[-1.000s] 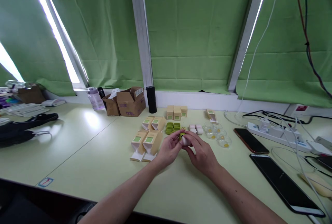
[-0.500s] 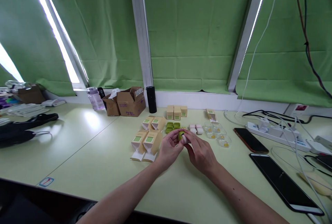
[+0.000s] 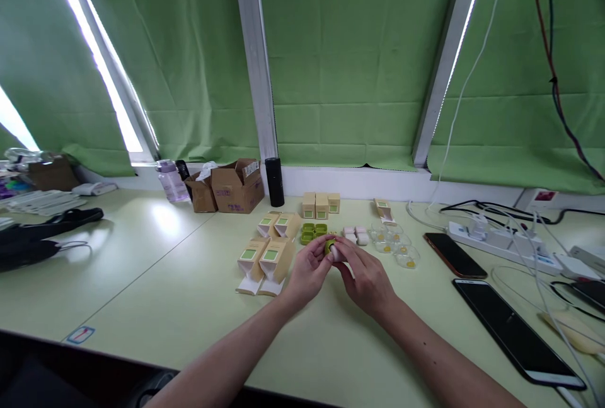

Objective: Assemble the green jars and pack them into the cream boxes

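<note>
My left hand [image 3: 307,272] and my right hand [image 3: 363,275] meet over the middle of the pale green table [image 3: 142,282]. Together they pinch a small green case [image 3: 329,246] with a white rounded piece pressed against it; fingers of both hands are curled round it. Just beyond lie more green cases [image 3: 314,232], small white cases [image 3: 355,234] and clear plastic shells [image 3: 397,247] with yellow bits inside. To the left are tan cartons with green labels [image 3: 265,256], some with open flaps.
Three closed tan cartons [image 3: 321,204] stand at the back, beside a black cylinder [image 3: 275,181], brown cardboard boxes [image 3: 236,185] and a bottle [image 3: 169,180]. Two dark phones [image 3: 513,326] [image 3: 454,255], a power strip [image 3: 501,241] and cables fill the right. A black strap [image 3: 42,231] lies at left.
Both hands stay together on the small green case, with only slight finger shifts. The view has tilted a little.
</note>
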`<state>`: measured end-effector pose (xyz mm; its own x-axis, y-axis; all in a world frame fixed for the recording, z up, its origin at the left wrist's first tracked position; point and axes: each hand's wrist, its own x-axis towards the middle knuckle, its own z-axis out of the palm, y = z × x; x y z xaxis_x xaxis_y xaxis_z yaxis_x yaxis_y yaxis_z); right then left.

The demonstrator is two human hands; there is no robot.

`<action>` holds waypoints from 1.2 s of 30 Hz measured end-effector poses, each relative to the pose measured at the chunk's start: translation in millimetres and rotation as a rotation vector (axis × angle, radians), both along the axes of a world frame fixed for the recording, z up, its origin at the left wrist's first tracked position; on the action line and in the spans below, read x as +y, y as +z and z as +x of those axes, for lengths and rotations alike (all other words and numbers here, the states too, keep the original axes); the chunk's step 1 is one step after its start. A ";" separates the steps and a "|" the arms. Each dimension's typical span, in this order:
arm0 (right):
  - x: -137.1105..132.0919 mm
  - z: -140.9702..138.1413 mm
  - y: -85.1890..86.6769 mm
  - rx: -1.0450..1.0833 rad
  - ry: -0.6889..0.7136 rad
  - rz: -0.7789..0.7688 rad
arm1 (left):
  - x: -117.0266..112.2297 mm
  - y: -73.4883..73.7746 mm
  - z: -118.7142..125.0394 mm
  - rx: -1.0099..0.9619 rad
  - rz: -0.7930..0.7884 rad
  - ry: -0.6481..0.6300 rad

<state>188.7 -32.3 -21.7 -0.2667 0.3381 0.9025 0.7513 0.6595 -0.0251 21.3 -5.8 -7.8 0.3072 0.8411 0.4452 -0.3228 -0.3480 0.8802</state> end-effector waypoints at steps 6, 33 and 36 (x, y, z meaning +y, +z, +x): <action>1.5 1.8 -4.9 0.010 -0.034 -0.012 | 1.2 -4.9 -1.0 0.008 -0.040 -0.119; 0.0 -5.2 -5.1 -0.022 -0.102 0.013 | 4.2 -9.2 2.0 0.024 -0.045 -0.024; 0.2 -5.0 -5.4 -0.018 -0.098 0.009 | 4.4 -8.8 2.3 0.024 -0.042 -0.019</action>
